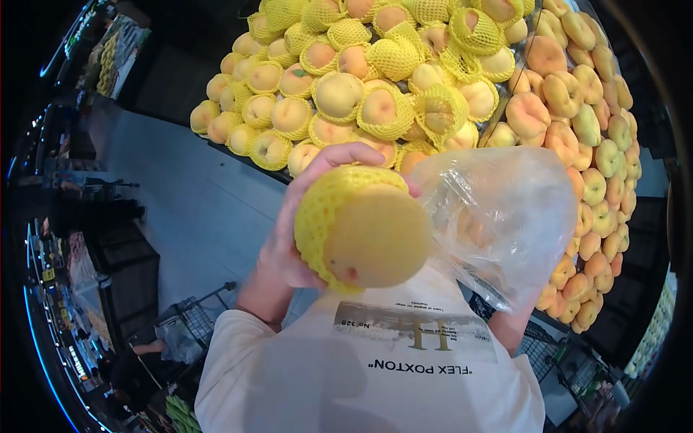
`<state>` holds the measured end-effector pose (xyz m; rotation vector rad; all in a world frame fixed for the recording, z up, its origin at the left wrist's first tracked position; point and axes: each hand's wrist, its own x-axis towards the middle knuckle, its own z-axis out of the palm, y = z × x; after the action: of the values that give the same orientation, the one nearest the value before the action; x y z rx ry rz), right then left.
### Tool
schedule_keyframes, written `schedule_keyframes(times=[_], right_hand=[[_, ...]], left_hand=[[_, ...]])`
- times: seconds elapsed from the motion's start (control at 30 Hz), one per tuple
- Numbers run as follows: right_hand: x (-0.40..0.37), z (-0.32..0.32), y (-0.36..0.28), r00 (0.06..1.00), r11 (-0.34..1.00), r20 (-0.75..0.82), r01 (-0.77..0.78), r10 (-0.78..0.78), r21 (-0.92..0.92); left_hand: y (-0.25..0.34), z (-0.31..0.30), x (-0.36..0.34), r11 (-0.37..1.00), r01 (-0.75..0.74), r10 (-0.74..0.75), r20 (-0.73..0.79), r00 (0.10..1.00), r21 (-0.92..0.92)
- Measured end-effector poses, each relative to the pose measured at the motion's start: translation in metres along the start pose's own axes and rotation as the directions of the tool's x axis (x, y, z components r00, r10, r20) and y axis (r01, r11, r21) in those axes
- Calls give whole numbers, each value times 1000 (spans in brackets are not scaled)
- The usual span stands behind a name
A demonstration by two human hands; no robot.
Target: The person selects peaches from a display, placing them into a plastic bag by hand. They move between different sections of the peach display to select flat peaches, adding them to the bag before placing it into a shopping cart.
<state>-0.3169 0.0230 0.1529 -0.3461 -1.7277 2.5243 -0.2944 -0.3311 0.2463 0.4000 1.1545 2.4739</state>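
A large peach [379,234] in a yellow foam net [312,227] is raised close to the camera. My left hand [289,245] wraps round it from the left, thumb and fingers at its edges. To its right hangs a clear plastic bag [498,216], held up by my right hand [530,299], whose fingers are mostly covered by the film. Something orange shows blurrily through the bag. Behind both hands, foam-netted peaches [339,94] are piled on the display.
Flat peaches [595,187] without nets fill the right side of the stand. A shopping cart [198,321] stands at lower left, near another person's hand [148,347]. Grey floor [188,187] runs along the display's left edge. Another cart [541,350] is at lower right.
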Motion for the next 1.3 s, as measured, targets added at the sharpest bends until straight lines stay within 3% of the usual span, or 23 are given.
schedule_keyframes(times=[0.07,0.1,0.13,0.23,0.3,0.4,0.5,0.6,0.8,0.97,1.1,1.2,1.3], right_hand=[[3,-2,2,1000,1000,-7,1,-1,12],[4,-3,2,1000,1000,-10,2,-2,19],[5,-4,3,1000,1000,-14,1,-1,28],[6,-4,7,1000,999,-18,0,1,45],[7,-5,9,1000,999,-23,1,0,54],[10,-5,11,1000,998,-26,-2,4,66],[13,-5,12,1000,997,-29,-7,9,76],[16,-5,13,999,997,-33,-10,13,80],[22,-3,15,999,995,-37,-20,24,98],[25,-1,18,999,994,-36,-28,32,106],[26,0,20,999,993,-36,-30,34,110],[26,0,20,999,993,-36,-29,33,110],[26,1,21,999,993,-39,-28,33,113]], left_hand=[[21,-23,14,971,-168,191,-130,973,173],[29,-43,22,891,-185,286,-195,938,414],[35,-67,30,757,-170,391,-230,891,631],[43,-130,51,477,106,458,-349,817,873],[48,-162,63,236,259,468,-343,815,937],[47,-184,77,141,376,399,-400,825,916],[39,-209,90,-101,362,411,-293,863,927],[33,-214,100,-251,326,364,-223,904,911],[34,-214,116,-347,367,266,-285,921,863],[28,-214,112,-381,313,261,-223,939,870],[27,-199,110,-277,260,276,-183,944,925],[23,-216,103,-212,254,385,-158,909,944],[22,-218,95,-50,266,392,-226,892,963]])
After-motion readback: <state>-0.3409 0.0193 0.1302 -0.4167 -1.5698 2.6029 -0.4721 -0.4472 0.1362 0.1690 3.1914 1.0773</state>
